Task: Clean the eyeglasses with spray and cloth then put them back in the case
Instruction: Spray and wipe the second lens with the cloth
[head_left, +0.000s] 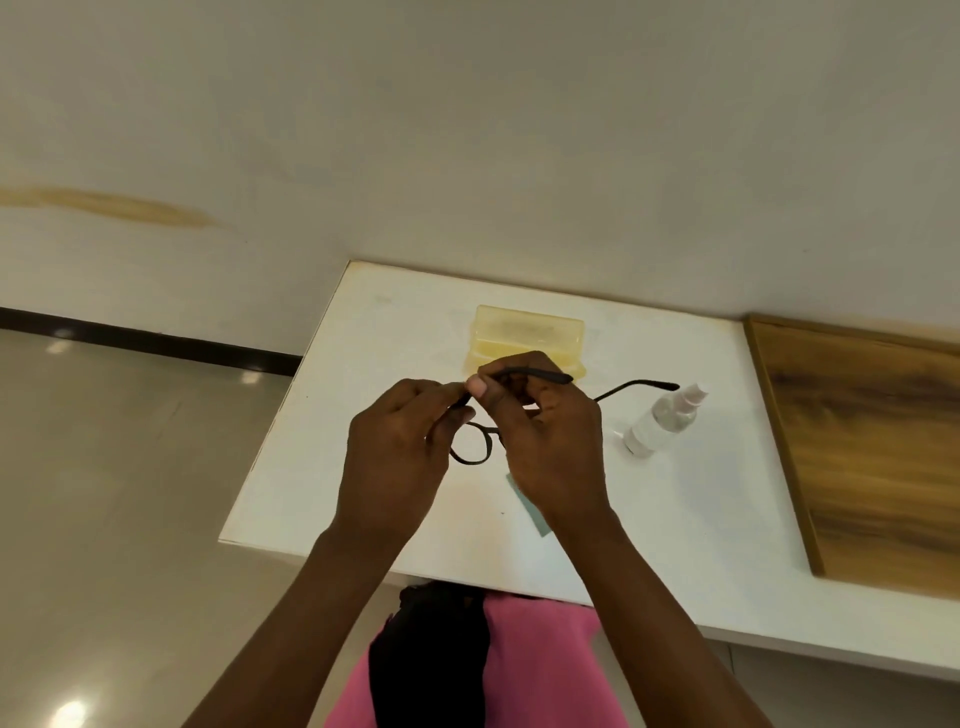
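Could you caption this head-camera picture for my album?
Both hands hold black eyeglasses above a white table, near an open case.

Black-framed eyeglasses held up over the desk, case, spray and cloth around them.
The eyeglasses (475, 447) sit between both hands, arms unfolded; the yellowish translucent case (527, 335) lies open just beyond; a clear spray bottle (657, 421) stands right of the hands; a pale cloth (530, 506) peeks from beneath.

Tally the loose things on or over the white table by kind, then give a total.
Eyeglasses: 1, held in both hands
Yellow case: 1, open
Spray bottle: 1
Cloth: 1, mostly hidden
Total: 4
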